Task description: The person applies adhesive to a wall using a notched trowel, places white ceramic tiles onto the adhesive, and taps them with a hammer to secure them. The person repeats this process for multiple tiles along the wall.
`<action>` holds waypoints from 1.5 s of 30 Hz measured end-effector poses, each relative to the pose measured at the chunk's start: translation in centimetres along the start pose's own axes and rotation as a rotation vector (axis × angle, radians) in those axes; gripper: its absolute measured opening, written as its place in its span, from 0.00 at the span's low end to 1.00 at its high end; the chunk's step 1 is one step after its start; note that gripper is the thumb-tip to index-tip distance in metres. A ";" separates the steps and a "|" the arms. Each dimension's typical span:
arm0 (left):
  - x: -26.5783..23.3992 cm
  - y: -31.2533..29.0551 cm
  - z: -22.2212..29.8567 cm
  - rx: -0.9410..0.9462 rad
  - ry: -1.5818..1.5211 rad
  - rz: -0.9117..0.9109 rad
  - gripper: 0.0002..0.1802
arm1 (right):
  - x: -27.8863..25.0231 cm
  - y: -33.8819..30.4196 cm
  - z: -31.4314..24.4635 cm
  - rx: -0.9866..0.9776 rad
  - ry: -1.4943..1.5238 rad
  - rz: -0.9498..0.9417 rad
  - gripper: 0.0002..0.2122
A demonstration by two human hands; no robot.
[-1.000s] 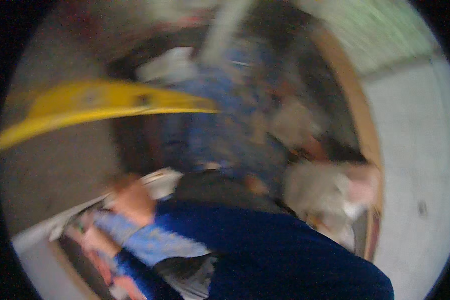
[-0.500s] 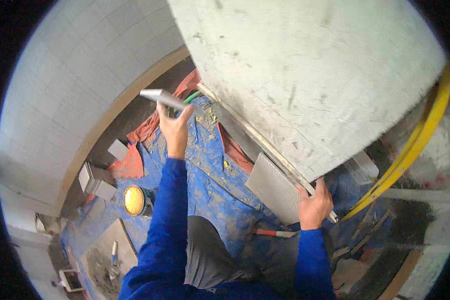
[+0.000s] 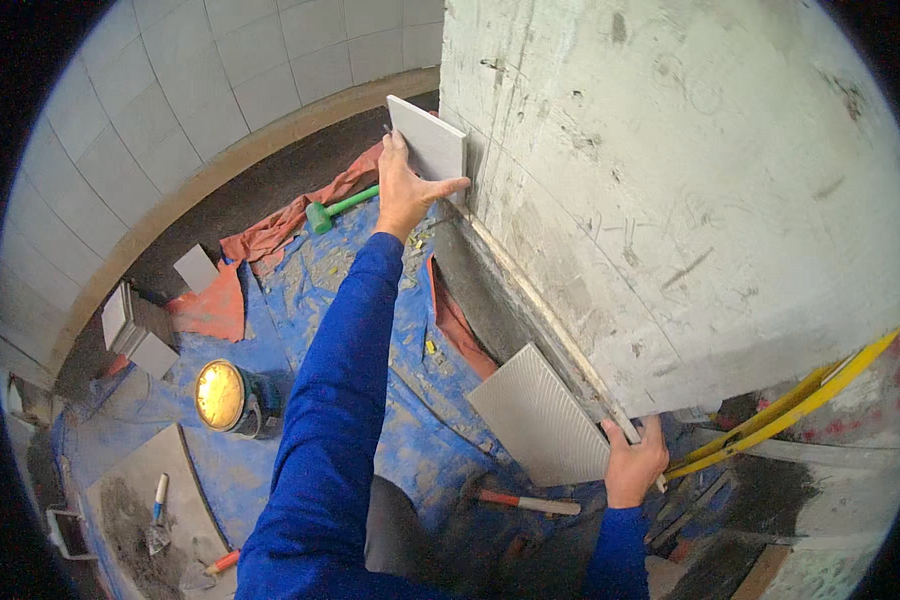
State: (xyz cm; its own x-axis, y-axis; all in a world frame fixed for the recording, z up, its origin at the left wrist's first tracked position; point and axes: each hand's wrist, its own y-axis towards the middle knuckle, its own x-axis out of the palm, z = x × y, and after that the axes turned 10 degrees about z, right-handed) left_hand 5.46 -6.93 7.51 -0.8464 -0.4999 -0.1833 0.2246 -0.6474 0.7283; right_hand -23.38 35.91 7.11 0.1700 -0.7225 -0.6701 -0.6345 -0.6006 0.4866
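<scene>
Nearest, the right hand has its fingers closed around the near end of a straight, pale strip. Beside it sits a grey tile with fine ridges, over a crumpled, gritty blue sheet. Farther off, the left hand, thumb spread, holds a smooth white tile, now turned upright beside the scuffed wall's far edge, so the hands sit at opposite ends of the strip.

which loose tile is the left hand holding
The plain pale tile at the far edge of the white wall; the ridged tile and the stacked tiles sit apart from the left hand.
</scene>
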 end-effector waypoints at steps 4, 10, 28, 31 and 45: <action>0.4 0.3 -0.8 -0.019 0.074 -0.020 0.85 | 0.1 0.0 -0.1 -0.018 -0.002 -0.018 0.23; 0.8 0.1 -0.4 -0.009 0.039 -0.086 0.85 | 0.3 -0.2 0.3 0.056 0.058 -0.016 0.22; 0.8 0.2 0.1 -0.004 -0.033 -0.159 0.84 | 0.1 -0.2 -2.8 0.090 0.138 0.005 0.25; 0.7 0.7 -0.6 0.021 0.044 -0.061 0.79 | 0.0 -0.2 -3.0 0.078 0.105 -0.002 0.26; 0.8 -0.4 1.1 0.022 0.002 -0.057 0.82 | -0.2 -0.3 -2.0 0.242 -0.036 -0.110 0.38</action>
State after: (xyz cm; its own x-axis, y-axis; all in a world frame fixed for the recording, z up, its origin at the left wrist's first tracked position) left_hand 4.20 -6.48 7.81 -0.8567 -0.4635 -0.2261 0.1654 -0.6623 0.7308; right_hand -21.71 35.58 8.24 0.2237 -0.6418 -0.7335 -0.7763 -0.5724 0.2640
